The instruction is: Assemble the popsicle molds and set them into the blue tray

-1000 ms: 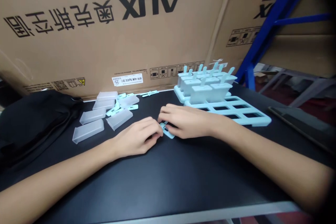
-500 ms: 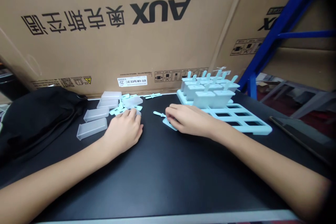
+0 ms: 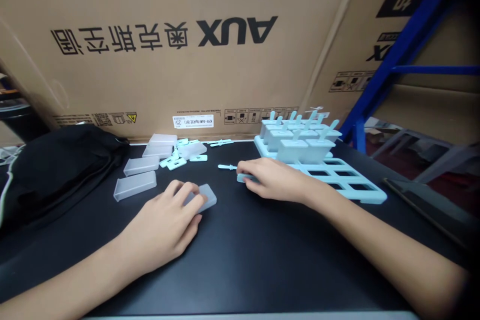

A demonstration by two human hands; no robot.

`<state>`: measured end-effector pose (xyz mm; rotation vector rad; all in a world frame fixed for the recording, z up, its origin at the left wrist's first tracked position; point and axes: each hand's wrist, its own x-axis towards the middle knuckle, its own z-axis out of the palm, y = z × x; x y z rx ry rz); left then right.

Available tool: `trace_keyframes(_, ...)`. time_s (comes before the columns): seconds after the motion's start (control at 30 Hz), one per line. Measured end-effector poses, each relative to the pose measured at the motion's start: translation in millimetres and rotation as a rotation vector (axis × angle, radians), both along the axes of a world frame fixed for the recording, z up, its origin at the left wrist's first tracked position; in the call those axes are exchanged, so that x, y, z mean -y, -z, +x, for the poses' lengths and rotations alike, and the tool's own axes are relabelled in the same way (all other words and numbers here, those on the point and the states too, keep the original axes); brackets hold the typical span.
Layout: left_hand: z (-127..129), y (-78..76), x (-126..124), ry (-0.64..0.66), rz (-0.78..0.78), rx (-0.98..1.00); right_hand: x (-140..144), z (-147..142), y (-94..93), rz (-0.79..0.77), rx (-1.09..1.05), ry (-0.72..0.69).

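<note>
The left hand (image 3: 165, 225) closes on a clear mould cup (image 3: 202, 198) — light, stiff, likely slippery; the right hand (image 3: 275, 180) pinches a stick lid (image 3: 243, 176) — best held by the long sides.

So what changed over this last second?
The left hand left the stick lid, reached into the loose pile and pulled one clear cup toward the person. The right hand kept hold of the stick lid. The tray and the other loose cups stayed put.

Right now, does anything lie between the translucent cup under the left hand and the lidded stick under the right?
Nothing visible does: only bare black table separates the translucent cup under the left hand from the lidded stick under the right hand.
</note>
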<state>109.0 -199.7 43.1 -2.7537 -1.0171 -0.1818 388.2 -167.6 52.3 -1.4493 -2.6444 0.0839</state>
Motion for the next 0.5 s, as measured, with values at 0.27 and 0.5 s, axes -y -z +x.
trace_keyframes(0.27, 40.1, -5.4, -33.9, 0.062, -0.041, 0.007, 2.5, 4.6, -4.0, -0.009, -0.004, -0.033)
trace_keyframes(0.5, 62.3, -9.8, -53.5, -0.071, -1.011, 0.9, -0.8, 22.2, -19.2, 0.144, 0.008, -0.102)
